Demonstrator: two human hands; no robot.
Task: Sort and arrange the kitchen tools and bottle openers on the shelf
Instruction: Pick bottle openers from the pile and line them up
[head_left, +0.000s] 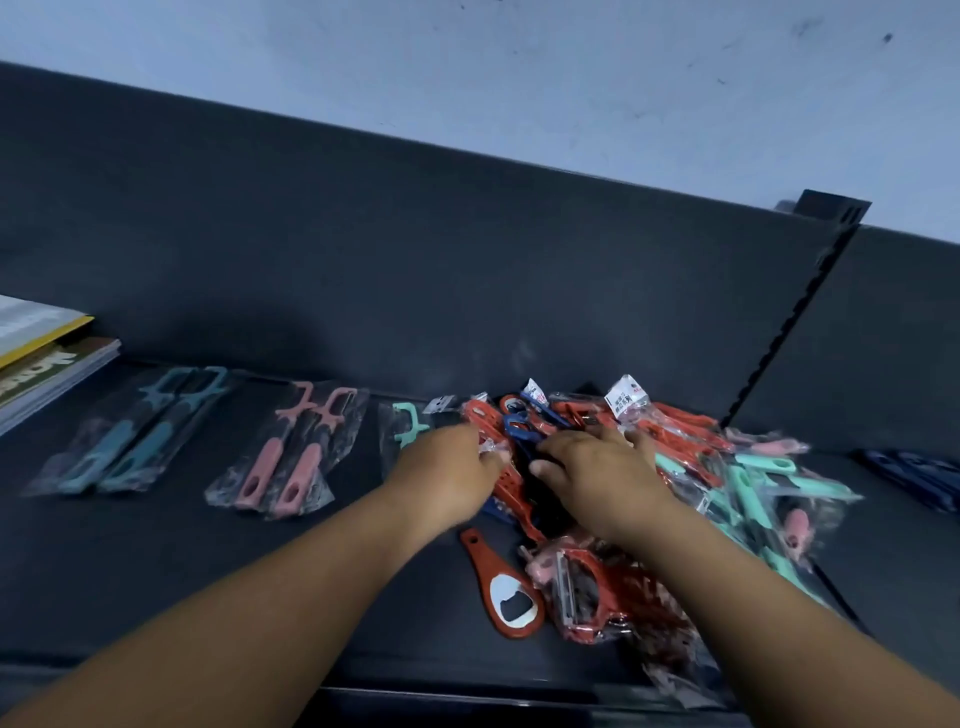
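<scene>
Nearest the camera, two bare forearms reach forward over the dark shelf (156, 571). Just beyond the front edge, between the forearms, a red bottle opener (506, 587) lies loose and flat, its metal mouth toward the viewer. Touching it on the right is a bagged red peeler (592, 592) at the near end of a jumbled pile of bagged tools (691, 467), red, mint and pink, which spreads right and back toward the rear panel.

Both hands rest on the left part of that pile. The left hand (447, 467) lies palm down with its fingers curled at the crinkled plastic of a red perforated tool (511, 493); whether it actually grips it cannot be told. The right hand (597, 473) lies spread, fingers loosely open, flat across the red and blue pieces, holding nothing that can be seen.

Just left of the left hand sits a single mint peeler (408, 431) in its bag. Further left, well apart from the hands, lie a pair of pink peelers (291, 457) and then a pair of teal peelers (140, 436), each pair side by side. At the far left edge are stacked books (47, 358). Behind everything stands the dark back panel (415, 249), with a slotted upright (795, 317) at right.
</scene>
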